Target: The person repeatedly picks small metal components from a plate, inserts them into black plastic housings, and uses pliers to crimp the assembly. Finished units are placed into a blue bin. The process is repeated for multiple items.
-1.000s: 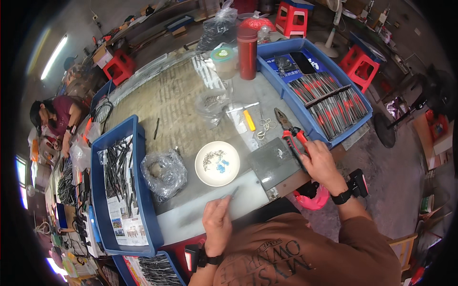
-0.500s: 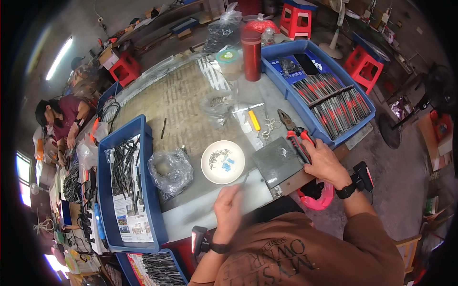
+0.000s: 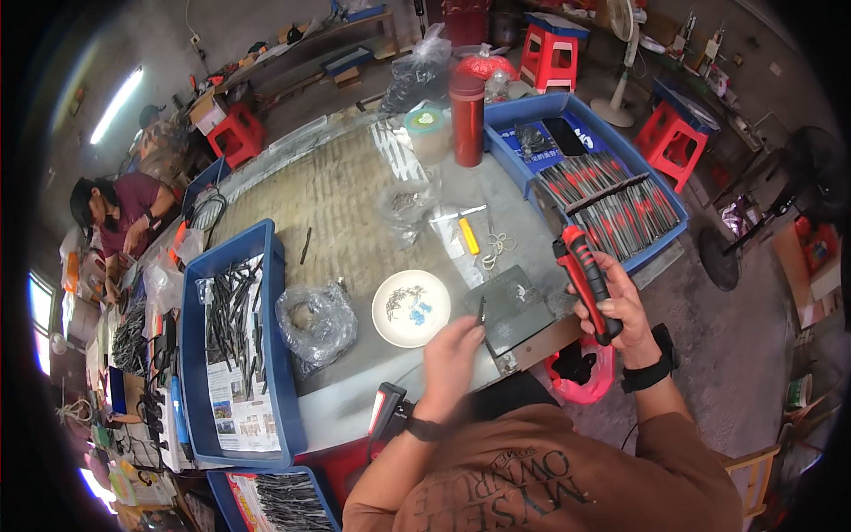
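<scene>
My right hand (image 3: 628, 312) is wrapped round the red and black handles of the pliers (image 3: 587, 282), which it holds raised over the table's right edge with their jaws pointing away. My left hand (image 3: 450, 356) is blurred by motion; its fingers pinch a thin dark piece (image 3: 481, 309) that sticks up from the fingertips. Just right of that hand lies a flat dark grey block (image 3: 510, 312). Beyond my left hand sits a white bowl (image 3: 383, 324) with small metal bits and blue pieces in it.
A blue tray (image 3: 282, 381) of black strips stands at left, beside a plastic bag (image 3: 317, 324). Toward the back right are a yellow-handled tool (image 3: 468, 236), scissors (image 3: 496, 250), a red flask (image 3: 467, 120) and a blue crate (image 3: 651, 241) of dark pieces. Another person (image 3: 133, 213) works at far left.
The pliers have been lifted off the table in my right hand and turned more upright. My left hand has moved right and slightly up, toward the grey block.
</scene>
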Tool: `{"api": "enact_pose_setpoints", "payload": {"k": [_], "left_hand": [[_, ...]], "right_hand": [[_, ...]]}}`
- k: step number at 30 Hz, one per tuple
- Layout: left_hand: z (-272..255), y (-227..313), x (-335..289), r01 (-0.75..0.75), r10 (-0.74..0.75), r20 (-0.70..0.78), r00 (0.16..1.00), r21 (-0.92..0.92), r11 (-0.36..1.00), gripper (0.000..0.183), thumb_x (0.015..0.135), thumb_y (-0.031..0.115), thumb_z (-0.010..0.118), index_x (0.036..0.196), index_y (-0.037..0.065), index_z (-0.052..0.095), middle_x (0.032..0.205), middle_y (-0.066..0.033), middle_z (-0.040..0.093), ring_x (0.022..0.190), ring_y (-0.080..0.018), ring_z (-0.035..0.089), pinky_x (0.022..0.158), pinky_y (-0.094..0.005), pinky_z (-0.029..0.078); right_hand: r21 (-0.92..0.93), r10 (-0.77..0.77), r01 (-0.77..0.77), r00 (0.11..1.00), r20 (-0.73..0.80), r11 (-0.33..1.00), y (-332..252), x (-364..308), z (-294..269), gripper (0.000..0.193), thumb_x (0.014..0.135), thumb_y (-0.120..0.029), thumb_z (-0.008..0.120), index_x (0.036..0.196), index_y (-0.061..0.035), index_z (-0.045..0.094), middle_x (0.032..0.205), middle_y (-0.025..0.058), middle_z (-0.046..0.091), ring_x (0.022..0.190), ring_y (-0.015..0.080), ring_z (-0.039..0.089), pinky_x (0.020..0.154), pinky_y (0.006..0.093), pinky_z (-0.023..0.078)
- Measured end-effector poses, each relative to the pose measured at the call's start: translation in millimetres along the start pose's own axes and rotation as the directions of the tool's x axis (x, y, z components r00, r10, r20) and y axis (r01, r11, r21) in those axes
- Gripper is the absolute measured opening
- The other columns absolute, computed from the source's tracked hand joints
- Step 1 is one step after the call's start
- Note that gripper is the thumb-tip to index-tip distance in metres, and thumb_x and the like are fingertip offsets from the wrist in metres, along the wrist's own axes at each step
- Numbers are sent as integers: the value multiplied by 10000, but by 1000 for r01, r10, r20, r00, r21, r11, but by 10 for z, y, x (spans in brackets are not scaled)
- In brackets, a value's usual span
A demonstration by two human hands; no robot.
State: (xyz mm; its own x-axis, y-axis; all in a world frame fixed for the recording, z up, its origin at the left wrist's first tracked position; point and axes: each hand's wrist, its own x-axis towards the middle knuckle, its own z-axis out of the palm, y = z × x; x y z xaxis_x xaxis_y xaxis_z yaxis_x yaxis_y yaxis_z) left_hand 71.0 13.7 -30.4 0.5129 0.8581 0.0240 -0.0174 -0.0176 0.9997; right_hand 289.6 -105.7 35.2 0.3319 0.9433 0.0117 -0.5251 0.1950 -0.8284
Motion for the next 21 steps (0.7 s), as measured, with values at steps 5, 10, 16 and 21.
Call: {"api": "enact_pose_setpoints", "payload": {"k": [5, 10, 16, 21], "left_hand": [[223, 12, 211, -137, 137, 7, 991, 76, 988, 146, 839, 36, 586, 972, -21, 610, 825, 30, 594, 726, -35, 508, 653, -188, 433], [401, -31, 386, -249, 251, -5, 968, 86, 965, 140, 833, 36, 587, 959, -19, 615, 796, 26, 596, 710, -32, 509, 641, -188, 437], [541, -136, 473, -309, 316, -78, 945, 94, 946, 131, 821, 39, 590, 941, 1, 628, 727, 17, 582, 628, -37, 506, 556, -194, 429], [572, -117, 466, -377, 396, -105, 912, 161, 912, 133, 802, 33, 596, 927, 16, 637, 696, -11, 583, 587, -46, 507, 525, -199, 425]], "right_hand": [[-474, -37, 39, 999, 14, 880, -157, -49, 192, 820, 618, -132, 735, 1301, 4, 301, 1182, 176, 482, 789, 162, 568, 691, 259, 479], [-775, -94, 195, 980, 173, 601, -342, -101, 347, 711, 627, -98, 720, 1249, 44, 406, 1244, 137, 491, 1121, 193, 491, 926, 306, 384], [-920, -77, 328, 945, 318, 213, -509, -123, 456, 677, 600, -104, 704, 1223, -1, 458, 1185, 171, 530, 1054, 292, 547, 871, 331, 438], [-918, -56, 369, 930, 365, 147, -521, -109, 503, 688, 546, -101, 725, 1171, 52, 482, 1095, 200, 573, 953, 303, 598, 819, 329, 461]]}}
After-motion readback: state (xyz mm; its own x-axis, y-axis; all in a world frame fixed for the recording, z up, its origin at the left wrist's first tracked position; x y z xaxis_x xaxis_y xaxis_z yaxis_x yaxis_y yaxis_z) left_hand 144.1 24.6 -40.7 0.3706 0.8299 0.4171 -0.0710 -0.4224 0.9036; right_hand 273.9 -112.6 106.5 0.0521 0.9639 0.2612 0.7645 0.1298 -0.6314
